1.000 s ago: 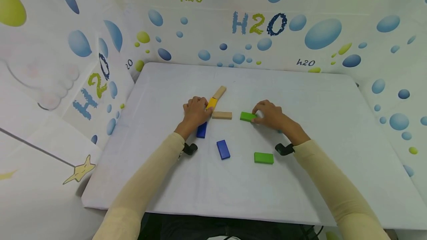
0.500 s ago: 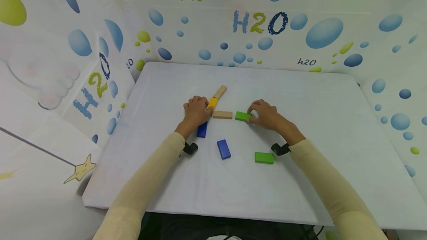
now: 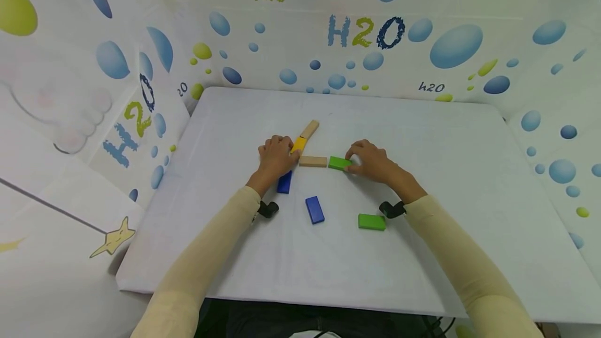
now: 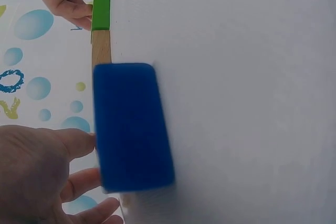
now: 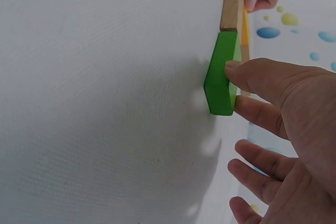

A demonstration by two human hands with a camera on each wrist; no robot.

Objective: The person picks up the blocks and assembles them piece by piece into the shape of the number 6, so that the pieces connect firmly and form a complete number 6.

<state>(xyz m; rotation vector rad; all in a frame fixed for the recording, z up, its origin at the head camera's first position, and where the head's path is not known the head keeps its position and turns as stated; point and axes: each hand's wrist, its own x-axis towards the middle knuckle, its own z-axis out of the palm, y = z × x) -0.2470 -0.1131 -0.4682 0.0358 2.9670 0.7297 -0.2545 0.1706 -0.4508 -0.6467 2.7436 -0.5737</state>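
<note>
My right hand [image 3: 371, 160] pinches a green block [image 3: 339, 163] between thumb and forefinger, flat on the white table. The green block's left end lies against or very near a plain wooden block [image 3: 313, 161]; the right wrist view shows them end to end. My left hand [image 3: 274, 159] has thumb and forefinger at the lower end of a yellow block [image 3: 299, 144], seeming to hold it. A second plain wooden block [image 3: 309, 129] continues from the yellow one's far end. Below my left hand lies a blue block [image 3: 284, 183], large in the left wrist view; what lies under the palm is hidden.
Another blue block [image 3: 314, 210] lies apart nearer the person, and a second green block [image 3: 371, 222] lies to its right, close to the right wrist. The white table [image 3: 436, 140] meets a dotted backdrop [image 3: 300, 40] behind and at the sides.
My right hand has slid the green block left, closing the gap to the plain wooden block. The left hand and the other blocks have stayed in place.
</note>
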